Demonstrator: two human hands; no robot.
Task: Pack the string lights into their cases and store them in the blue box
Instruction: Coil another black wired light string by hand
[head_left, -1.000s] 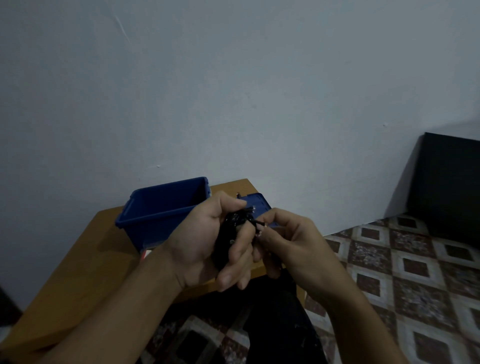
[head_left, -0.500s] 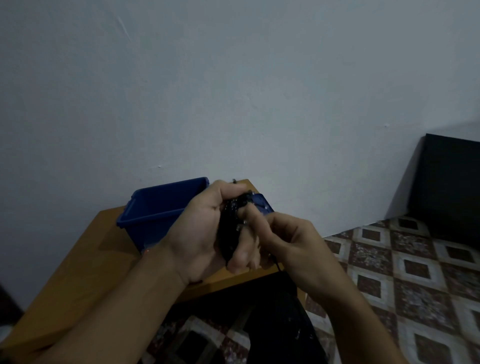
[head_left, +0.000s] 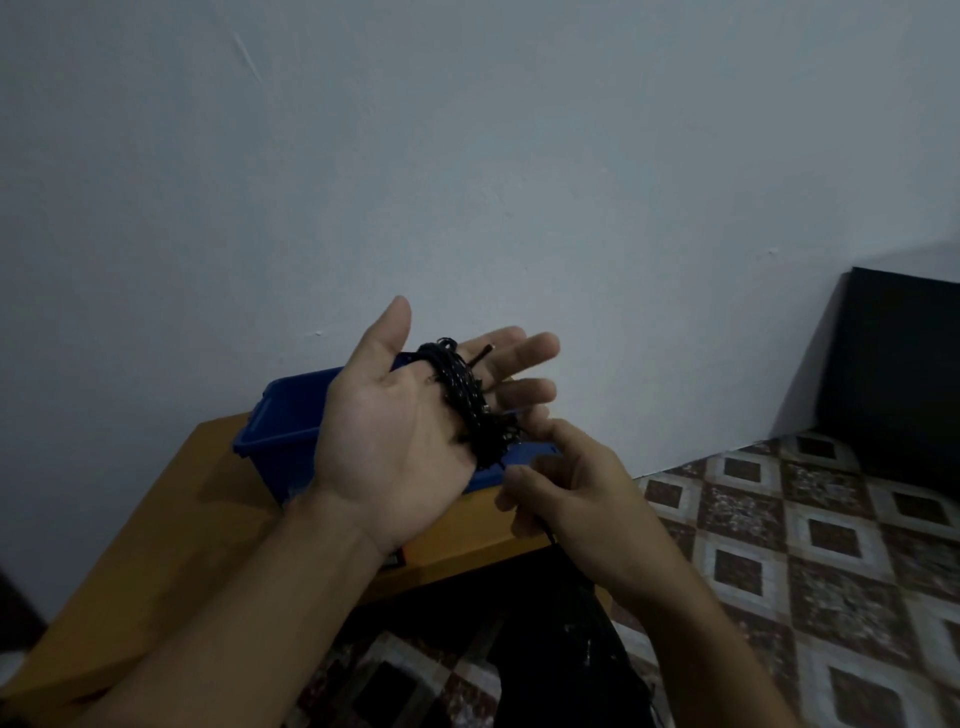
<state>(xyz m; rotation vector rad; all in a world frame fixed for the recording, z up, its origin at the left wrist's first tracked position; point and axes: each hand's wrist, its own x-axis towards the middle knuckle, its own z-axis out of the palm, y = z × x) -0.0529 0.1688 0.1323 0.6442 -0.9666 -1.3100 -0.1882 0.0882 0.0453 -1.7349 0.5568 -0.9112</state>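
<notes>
My left hand (head_left: 400, 431) is raised palm up with its fingers stretched out, and a black string light (head_left: 467, 405) is wound in several loops around the base of those fingers. My right hand (head_left: 566, 488) sits just below and to the right, fingers curled, pinching the loose end of the string that trails down from the coil. The blue box (head_left: 280, 421) stands on the wooden table (head_left: 171, 519) behind my left hand. A flat blue case (head_left: 524, 457) lies beside the box, mostly hidden by my hands.
A plain grey wall fills the upper view. Patterned floor tiles (head_left: 779, 545) spread to the right, with a dark cabinet (head_left: 904, 374) at the far right. My dark trouser leg (head_left: 561, 649) is below the table edge.
My left hand has opened from a closed grip to flat, straight fingers and lifted up. The coil now shows around the fingers. My right hand dropped lower with the string end.
</notes>
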